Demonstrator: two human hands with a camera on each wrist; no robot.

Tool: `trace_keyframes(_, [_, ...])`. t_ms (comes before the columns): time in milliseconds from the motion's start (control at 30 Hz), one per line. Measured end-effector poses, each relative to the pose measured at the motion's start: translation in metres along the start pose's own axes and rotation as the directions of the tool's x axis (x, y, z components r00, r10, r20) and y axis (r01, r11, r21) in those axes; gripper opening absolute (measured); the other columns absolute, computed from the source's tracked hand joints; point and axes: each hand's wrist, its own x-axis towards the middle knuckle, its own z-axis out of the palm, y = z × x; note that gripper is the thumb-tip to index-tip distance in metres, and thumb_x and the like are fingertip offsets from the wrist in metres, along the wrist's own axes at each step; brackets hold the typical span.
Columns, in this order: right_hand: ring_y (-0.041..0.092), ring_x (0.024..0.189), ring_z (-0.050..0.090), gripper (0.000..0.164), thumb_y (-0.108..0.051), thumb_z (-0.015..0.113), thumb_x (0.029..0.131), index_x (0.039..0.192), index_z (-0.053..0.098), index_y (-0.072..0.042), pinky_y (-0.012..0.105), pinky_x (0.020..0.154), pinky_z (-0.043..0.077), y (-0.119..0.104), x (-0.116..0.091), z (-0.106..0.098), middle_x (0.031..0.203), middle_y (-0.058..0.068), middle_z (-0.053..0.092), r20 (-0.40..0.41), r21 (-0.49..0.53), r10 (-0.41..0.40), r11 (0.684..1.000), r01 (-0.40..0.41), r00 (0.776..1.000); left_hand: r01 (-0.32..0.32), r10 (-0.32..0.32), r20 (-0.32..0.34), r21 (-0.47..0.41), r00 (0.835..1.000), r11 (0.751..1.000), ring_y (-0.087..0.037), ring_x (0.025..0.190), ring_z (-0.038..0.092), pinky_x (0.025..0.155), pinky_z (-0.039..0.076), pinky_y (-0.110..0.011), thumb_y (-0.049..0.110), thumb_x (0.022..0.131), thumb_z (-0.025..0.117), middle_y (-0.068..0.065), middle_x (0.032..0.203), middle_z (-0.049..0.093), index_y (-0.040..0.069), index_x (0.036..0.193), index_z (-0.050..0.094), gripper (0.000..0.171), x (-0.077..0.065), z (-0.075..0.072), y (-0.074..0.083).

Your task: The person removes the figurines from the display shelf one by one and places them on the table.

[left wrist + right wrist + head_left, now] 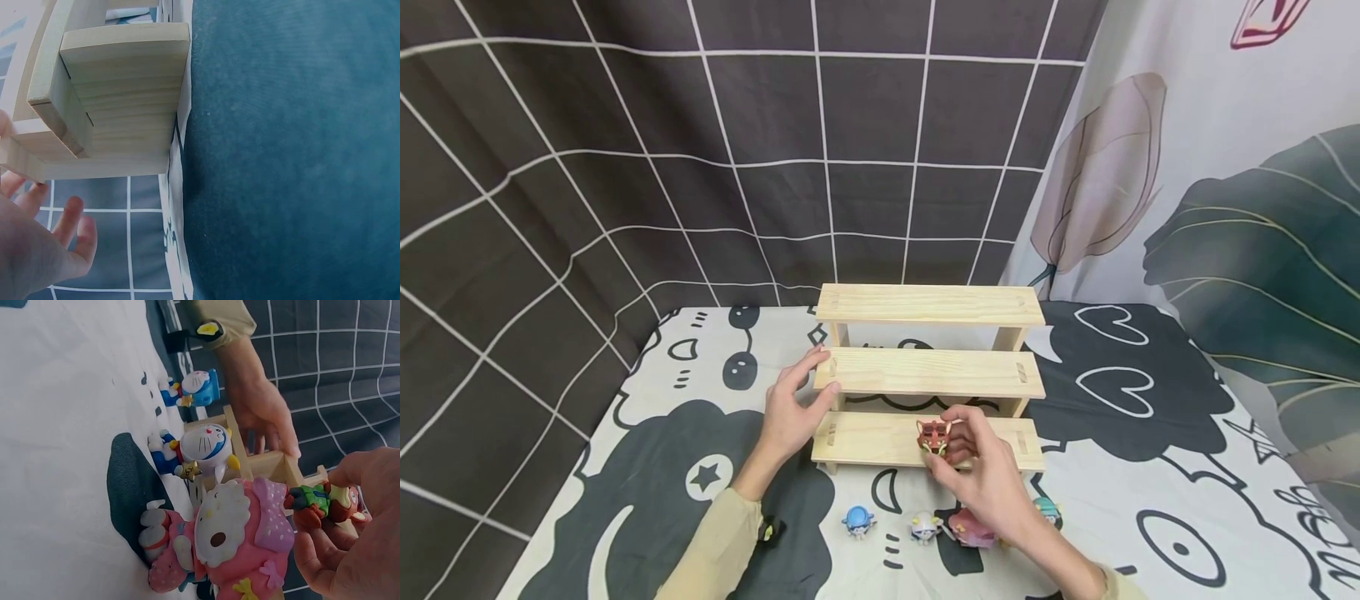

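A three-step wooden shelf (928, 372) stands at the middle of the head view. My left hand (793, 408) grips the left end of its middle board; in the left wrist view, thumb and fingers lie on either side of the board end. A small red-brown fox figurine (933, 437) in a green jacket (320, 499) is pinched between the thumb and fingers of my right hand (985, 467). It is held upright over the bottom board (865, 439), which it overlaps in the head view.
Before the shelf stand a blue cat figurine (858, 521), a white-hooded one (925, 527) and a pink kitten figurine (228, 531), partly behind my right wrist. A teal-topped figurine (1048, 509) shows past that wrist. Dark grid-patterned cloth (760, 108) hangs behind.
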Motion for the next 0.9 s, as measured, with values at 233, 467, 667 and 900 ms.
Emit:
trace_keyframes(233, [0.009,0.073,0.064,0.054,0.007,0.081,0.075,0.119,0.054,-0.005,0.029,0.067,0.058,-0.002,-0.006,-0.004,0.084,-0.002,0.069,-0.009,-0.012,-0.017,1.000,0.017,1.000,0.003,-0.003,0.003,-0.002,1.000,1.000,-0.036,0.128,0.052,0.097,0.047,-0.058,0.013,0.089,0.073,-0.009,0.142,0.057,0.007,0.129,0.066,0.042,0.000,0.000,0.000])
trace_keyframes(467, [0.010,0.074,0.065,0.054,0.011,0.080,0.072,0.117,0.054,-0.004,0.030,0.067,0.058,-0.005,-0.015,-0.009,0.084,0.003,0.070,-0.009,-0.009,-0.048,0.999,0.048,0.999,0.006,-0.006,0.005,-0.004,1.000,1.000,-0.038,0.128,0.051,0.097,0.046,-0.059,0.013,0.089,0.073,-0.016,0.142,0.056,0.006,0.129,0.065,0.041,-0.001,0.000,-0.001])
trace_keyframes(667, [0.009,0.074,0.065,0.054,0.011,0.081,0.072,0.116,0.054,-0.005,0.023,0.067,0.055,-0.007,-0.025,-0.014,0.085,0.000,0.070,-0.028,-0.040,-0.065,0.997,0.064,0.997,0.009,-0.009,0.005,-0.005,1.000,1.000,-0.038,0.129,0.051,0.097,0.046,-0.059,0.013,0.089,0.073,-0.016,0.142,0.056,0.006,0.129,0.065,0.041,-0.001,0.001,-0.002])
trace_keyframes(900, [0.009,0.074,0.066,0.059,0.013,0.082,0.067,0.116,0.055,-0.003,0.020,0.065,0.052,-0.005,-0.037,-0.022,0.088,-0.005,0.071,-0.055,-0.090,-0.121,0.989,0.115,0.991,0.013,-0.013,0.005,-0.004,1.000,1.000,-0.037,0.130,0.050,0.098,0.046,-0.058,0.013,0.090,0.073,-0.011,0.143,0.056,0.006,0.130,0.065,0.041,0.000,0.000,-0.001])
